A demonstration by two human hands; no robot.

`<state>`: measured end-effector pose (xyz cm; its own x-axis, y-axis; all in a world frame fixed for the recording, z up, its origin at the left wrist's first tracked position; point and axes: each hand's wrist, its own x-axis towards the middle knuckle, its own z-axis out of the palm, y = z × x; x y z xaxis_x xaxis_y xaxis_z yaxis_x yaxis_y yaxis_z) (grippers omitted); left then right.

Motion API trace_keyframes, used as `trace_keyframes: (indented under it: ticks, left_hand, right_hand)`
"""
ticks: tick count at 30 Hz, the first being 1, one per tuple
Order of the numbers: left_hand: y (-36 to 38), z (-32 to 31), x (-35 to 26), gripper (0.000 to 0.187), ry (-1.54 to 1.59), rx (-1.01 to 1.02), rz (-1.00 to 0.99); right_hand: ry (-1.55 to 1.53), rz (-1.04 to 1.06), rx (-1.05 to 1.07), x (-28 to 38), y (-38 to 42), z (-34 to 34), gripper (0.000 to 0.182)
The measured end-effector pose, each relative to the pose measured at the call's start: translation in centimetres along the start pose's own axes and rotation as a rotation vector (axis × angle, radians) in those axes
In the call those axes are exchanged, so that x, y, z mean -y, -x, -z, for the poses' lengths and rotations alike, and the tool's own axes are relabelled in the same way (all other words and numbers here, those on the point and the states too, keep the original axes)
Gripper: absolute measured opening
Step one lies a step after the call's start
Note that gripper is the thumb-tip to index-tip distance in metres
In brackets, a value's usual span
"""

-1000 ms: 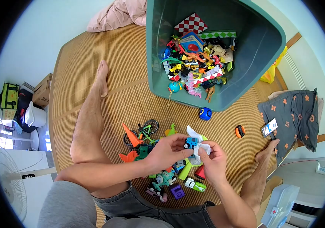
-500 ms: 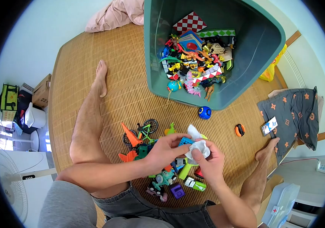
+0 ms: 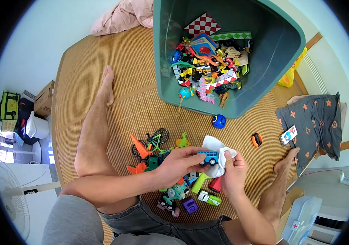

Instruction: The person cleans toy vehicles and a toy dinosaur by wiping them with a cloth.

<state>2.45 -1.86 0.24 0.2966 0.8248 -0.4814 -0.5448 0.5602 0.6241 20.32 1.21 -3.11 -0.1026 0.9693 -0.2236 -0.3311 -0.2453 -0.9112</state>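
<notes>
A small blue toy bus [image 3: 208, 157] is pinched at its left end between the thumb and fingers of my left hand [image 3: 180, 165]. My right hand [image 3: 233, 173] is closed on a white cloth [image 3: 213, 143], which is bunched against the right end of the bus. Part of the cloth sticks up behind the bus. Below my hands lie a green and white toy truck [image 3: 209, 198], a purple toy [image 3: 190, 205] and a red toy [image 3: 215, 184]. A green toy bicycle [image 3: 155, 141] and orange pieces [image 3: 140, 146] are left of my hands.
A large green bin [image 3: 260, 98] holding many toys stands ahead on the bamboo mat [image 3: 133, 110]. Beyond my hands lies a blue ball [image 3: 219, 121]. To the right are an orange and black ring [image 3: 257, 140], a phone [image 3: 289, 135] and a dark patterned cloth [image 3: 319, 118].
The blue bus has turned so that its side with windows and wheels shows. My right hand has moved slightly right, and the white cloth is more spread out.
</notes>
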Motion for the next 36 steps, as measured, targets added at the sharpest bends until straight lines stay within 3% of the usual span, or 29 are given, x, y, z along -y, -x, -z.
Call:
trace_keyframes:
  ticks: [5, 8, 16, 20, 26, 29, 32, 34, 36]
  left_hand:
    - [-0.1, 0.2, 0.2, 0.038, 0.000, -0.048, -0.009]
    - [-0.1, 0.2, 0.1, 0.038, 0.026, -0.064, -0.009]
    - [0.2, 0.1, -0.2, 0.039, 0.015, -0.022, 0.015]
    - [0.2, 0.2, -0.1, 0.038, -0.042, -0.014, -0.031]
    - [0.2, 0.2, 0.0, 0.037, -0.066, -0.023, -0.064]
    - [0.0, 0.2, 0.3, 0.038, -0.107, -0.041, -0.116]
    - [0.0, 0.1, 0.4, 0.040, -0.160, -0.056, -0.160]
    - [0.1, 0.0, 0.3, 0.041, -0.194, -0.063, -0.174]
    - [0.1, 0.0, 0.3, 0.048, -0.200, -0.071, -0.231]
  right_hand:
    - [0.000, 0.075, -0.052, 0.5, 0.3, -0.2, 0.021]
    - [0.115, 0.219, 0.052, 0.5, 0.5, 0.1, 0.021]
    - [0.076, -0.005, 0.158, 0.4, 0.6, -0.4, 0.020]
    - [0.114, -0.001, 0.192, 0.2, 0.6, -0.1, 0.019]
    - [0.115, 0.009, 0.036, 0.1, 0.1, 0.1, 0.019]
    - [-0.059, -0.031, -0.095, 0.8, -0.3, -0.1, 0.018]
    - [-0.092, -0.032, -0.003, 1.1, -0.1, -0.1, 0.018]
    - [0.026, -0.002, 0.189, 0.8, 0.4, -0.3, 0.019]
    - [0.002, -0.033, 0.204, 0.7, 0.6, -0.6, 0.020]
